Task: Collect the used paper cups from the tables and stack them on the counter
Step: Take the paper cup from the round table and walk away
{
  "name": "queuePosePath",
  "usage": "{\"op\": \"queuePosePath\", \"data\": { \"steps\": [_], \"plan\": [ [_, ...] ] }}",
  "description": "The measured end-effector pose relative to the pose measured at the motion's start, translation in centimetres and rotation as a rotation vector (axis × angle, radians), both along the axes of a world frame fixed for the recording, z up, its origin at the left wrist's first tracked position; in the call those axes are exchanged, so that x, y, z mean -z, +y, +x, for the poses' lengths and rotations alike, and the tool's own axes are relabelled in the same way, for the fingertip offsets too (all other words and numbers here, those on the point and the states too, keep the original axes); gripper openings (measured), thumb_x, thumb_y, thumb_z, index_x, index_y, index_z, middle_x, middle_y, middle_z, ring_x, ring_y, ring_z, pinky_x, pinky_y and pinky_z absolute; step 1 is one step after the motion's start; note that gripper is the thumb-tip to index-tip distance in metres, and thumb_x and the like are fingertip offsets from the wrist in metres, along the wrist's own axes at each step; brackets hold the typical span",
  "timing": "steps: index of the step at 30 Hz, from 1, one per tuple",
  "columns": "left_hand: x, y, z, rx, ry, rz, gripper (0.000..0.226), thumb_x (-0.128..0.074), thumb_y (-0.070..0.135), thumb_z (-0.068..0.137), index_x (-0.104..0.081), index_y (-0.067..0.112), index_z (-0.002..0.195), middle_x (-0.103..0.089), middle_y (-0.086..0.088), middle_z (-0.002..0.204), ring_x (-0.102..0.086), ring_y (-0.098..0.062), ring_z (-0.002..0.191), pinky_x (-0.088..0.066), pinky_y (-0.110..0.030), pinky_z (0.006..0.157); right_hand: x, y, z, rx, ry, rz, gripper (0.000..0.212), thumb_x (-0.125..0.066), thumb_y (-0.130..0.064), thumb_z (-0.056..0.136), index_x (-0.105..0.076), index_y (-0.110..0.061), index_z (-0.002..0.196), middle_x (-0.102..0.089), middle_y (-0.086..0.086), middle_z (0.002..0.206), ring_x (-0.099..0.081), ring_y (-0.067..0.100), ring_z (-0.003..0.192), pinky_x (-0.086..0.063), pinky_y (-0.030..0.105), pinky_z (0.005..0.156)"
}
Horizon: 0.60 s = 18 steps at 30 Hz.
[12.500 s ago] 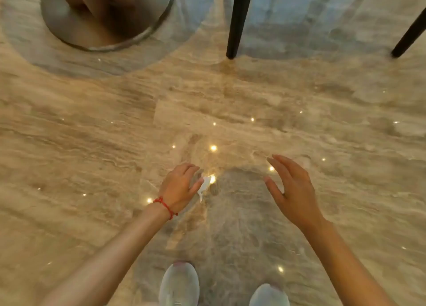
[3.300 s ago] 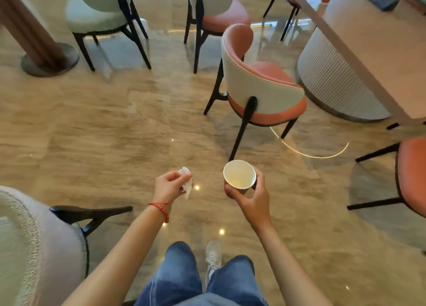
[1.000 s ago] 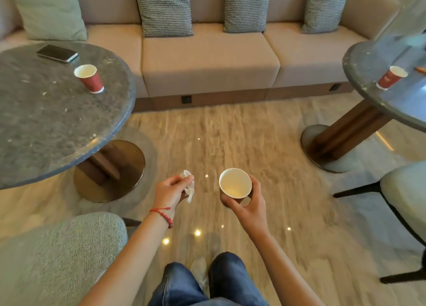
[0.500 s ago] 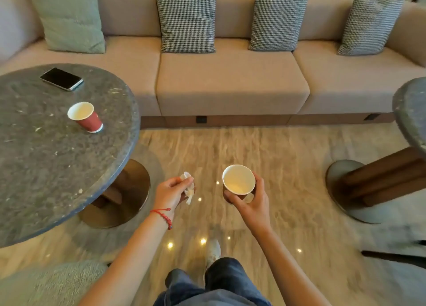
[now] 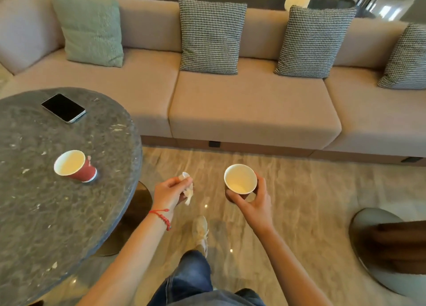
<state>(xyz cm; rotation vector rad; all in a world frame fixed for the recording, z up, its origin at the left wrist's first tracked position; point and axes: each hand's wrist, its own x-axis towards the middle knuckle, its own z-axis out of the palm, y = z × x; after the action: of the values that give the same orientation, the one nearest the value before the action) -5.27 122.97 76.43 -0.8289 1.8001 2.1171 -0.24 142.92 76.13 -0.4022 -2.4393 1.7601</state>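
My right hand (image 5: 252, 200) grips an upright paper cup (image 5: 240, 178), empty and pale inside, in front of me over the floor. My left hand (image 5: 169, 191) pinches a small crumpled white scrap of paper (image 5: 187, 188). A second paper cup (image 5: 73, 166), red outside, stands upright on the round grey stone table (image 5: 46, 213) at the left. It is well to the left of my left hand, past the table's edge.
A black phone (image 5: 63, 107) lies at the far side of the table. A long beige sofa (image 5: 251, 107) with several cushions runs across the back. The base of another table (image 5: 389, 245) shows at the right. Polished stone floor lies between them.
The view has swung left and moved closer to the grey table, so the red cup sits nearer. Both hands keep their holds on the scrap and the cup.
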Motion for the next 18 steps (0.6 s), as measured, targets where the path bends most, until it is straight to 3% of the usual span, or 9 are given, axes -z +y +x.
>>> {"op": "queuePosePath", "data": {
  "steps": [6, 9, 14, 18],
  "plan": [
    [0.4, -0.8, -9.6, -0.044, -0.004, -0.034, 0.013, -0.070, 0.011, 0.079, -0.067, 0.011, 0.066, -0.067, -0.003, 0.065, -0.064, -0.013, 0.060, -0.050, -0.020, 0.054, -0.2, -0.5, -10.9, -0.069, 0.028, 0.002, 0.064, -0.084, -0.025, 0.067, -0.042, -0.053, 0.107, -0.056, -0.026, 0.105, -0.050, -0.015, 0.098, -0.040, -0.001, 0.072],
    [0.4, -1.2, -13.4, -0.066, -0.007, -0.044, 0.016, -0.069, 0.009, 0.080, -0.066, 0.010, 0.065, -0.067, -0.001, 0.059, -0.064, -0.012, 0.055, -0.051, -0.018, 0.050, -0.5, -1.0, -15.4, -0.096, 0.041, 0.009, 0.066, -0.084, -0.026, 0.067, -0.041, -0.052, 0.110, -0.054, -0.027, 0.108, -0.050, -0.014, 0.100, -0.041, 0.000, 0.074],
    [0.1, -2.1, -17.3, -0.138, -0.005, -0.014, 0.014, -0.067, 0.006, 0.081, -0.066, 0.008, 0.068, -0.067, 0.002, 0.053, -0.064, -0.008, 0.049, -0.051, -0.016, 0.048, -0.6, -1.8, -20.6, -0.189, 0.023, 0.027, 0.066, -0.084, -0.031, 0.068, -0.039, -0.052, 0.111, -0.055, -0.024, 0.111, -0.051, -0.010, 0.103, -0.045, 0.006, 0.076],
    [0.1, -3.1, -19.0, -0.223, 0.002, -0.022, 0.018, -0.067, 0.008, 0.081, -0.063, 0.006, 0.064, -0.063, -0.008, 0.062, -0.061, -0.017, 0.059, -0.050, -0.021, 0.054, -0.6, -2.7, -24.9, -0.308, 0.012, 0.025, 0.065, -0.083, -0.029, 0.068, -0.040, -0.050, 0.111, -0.054, -0.022, 0.112, -0.050, -0.012, 0.102, -0.042, 0.002, 0.075]
  ]
}}
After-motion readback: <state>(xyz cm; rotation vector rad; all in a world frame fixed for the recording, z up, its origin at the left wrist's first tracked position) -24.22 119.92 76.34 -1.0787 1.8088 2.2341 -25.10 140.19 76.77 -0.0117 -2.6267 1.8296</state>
